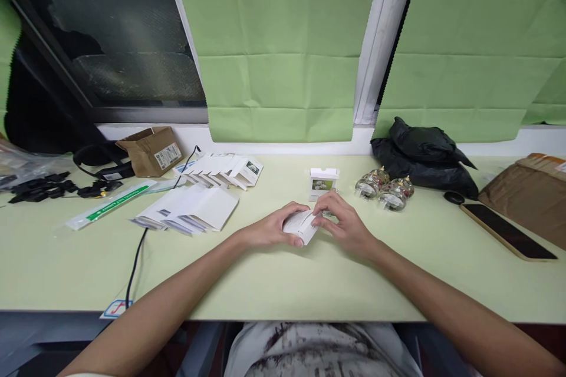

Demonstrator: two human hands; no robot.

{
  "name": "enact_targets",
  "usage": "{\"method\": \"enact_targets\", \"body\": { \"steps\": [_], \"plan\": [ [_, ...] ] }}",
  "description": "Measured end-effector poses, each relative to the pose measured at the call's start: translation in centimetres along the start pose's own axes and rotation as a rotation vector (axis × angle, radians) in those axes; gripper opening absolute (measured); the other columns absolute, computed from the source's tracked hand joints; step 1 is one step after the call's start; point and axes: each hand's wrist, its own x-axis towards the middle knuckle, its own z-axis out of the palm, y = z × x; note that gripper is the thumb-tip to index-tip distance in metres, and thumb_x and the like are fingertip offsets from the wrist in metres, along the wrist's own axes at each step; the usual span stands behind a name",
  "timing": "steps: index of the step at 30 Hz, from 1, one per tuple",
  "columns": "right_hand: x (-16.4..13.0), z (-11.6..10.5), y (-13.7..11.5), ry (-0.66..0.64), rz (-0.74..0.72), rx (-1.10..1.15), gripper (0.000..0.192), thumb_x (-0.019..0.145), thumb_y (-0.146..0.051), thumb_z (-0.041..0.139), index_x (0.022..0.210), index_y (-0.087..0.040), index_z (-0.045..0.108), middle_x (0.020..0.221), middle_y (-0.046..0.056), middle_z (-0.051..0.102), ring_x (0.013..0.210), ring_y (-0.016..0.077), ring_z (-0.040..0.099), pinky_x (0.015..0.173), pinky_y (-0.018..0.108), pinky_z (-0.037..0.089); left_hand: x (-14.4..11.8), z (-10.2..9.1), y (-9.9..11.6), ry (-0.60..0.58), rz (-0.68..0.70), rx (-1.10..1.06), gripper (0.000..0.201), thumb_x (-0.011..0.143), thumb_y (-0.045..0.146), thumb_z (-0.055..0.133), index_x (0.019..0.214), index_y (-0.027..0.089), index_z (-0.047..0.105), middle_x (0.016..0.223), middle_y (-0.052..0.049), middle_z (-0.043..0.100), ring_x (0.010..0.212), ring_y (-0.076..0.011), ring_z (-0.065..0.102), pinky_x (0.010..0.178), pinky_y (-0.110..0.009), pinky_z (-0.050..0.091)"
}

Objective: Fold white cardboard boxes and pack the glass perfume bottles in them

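At the middle of the table, both sets of fingers close around a small white carton (301, 226). The left hand (272, 228) wraps it from the nine o'clock side, thumb underneath and fingertips curled over the top edge. The right hand (342, 225) pinches its three o'clock end, fingers bent tightly on what looks like a flap. The carton lies tilted between them, its long axis running roughly from ten o'clock to four o'clock, and neither hand is noticeably nearer; both touch it.

Just beyond the hands, at twelve o'clock, a finished upright box (322, 183) stands with a small flower picture on its front. At one to two o'clock lie two glass bottles (384, 189) on their sides, near a black plastic bag (422, 155). A dark phone (506, 230) rests at three o'clock. At ten o'clock, stacks of flat white carton blanks (194, 208) fan out on the pale green table (309, 283), with a brown cardboard box (151, 150) farther back.
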Motion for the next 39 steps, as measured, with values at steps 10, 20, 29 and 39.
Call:
{"method": "enact_targets", "body": {
  "steps": [10,20,29,39],
  "plan": [
    [0.1,0.0,-0.2,0.008,-0.007,0.019,0.009,0.101,-0.033,0.067,0.105,-0.028,0.073,0.105,0.007,0.063,0.099,0.0237,0.061,0.086,0.04,0.052,0.0,0.0,-0.2,-0.019,-0.024,-0.033,0.079,0.074,0.048,0.089,0.143,0.029,0.056,0.127,-0.008,0.054,0.112,-0.0256,0.055,0.088,-0.031,0.048],
    [0.1,0.0,-0.1,0.035,0.08,0.038,0.01,0.096,-0.035,0.073,0.099,-0.026,0.071,0.107,0.006,0.059,0.102,0.0238,0.06,0.086,0.038,0.052,-0.1,0.1,-0.1,0.012,-0.02,0.039,0.081,0.072,0.047,0.091,0.143,0.028,0.056,0.128,-0.008,0.054,0.117,-0.0284,0.053,0.092,-0.034,0.046],
    [0.3,0.3,0.6,0.094,0.253,0.221,0.025,0.085,-0.039,0.084,0.097,-0.025,0.066,0.098,0.002,0.059,0.091,0.0201,0.06,0.085,0.035,0.051,0.0,0.7,-0.6,0.087,-0.01,0.003,0.082,0.072,0.052,0.09,0.14,0.024,0.053,0.126,-0.009,0.057,0.109,-0.0268,0.056,0.088,-0.033,0.047],
    [0.5,0.4,0.6,0.064,0.306,0.331,0.026,0.088,-0.041,0.081,0.099,-0.024,0.066,0.097,0.001,0.059,0.091,0.0189,0.059,0.085,0.034,0.052,-0.1,1.8,-0.5,0.211,0.064,0.078,0.079,0.071,0.052,0.092,0.136,0.025,0.057,0.128,-0.01,0.055,0.115,-0.0292,0.055,0.092,-0.035,0.047]
  ]
}}
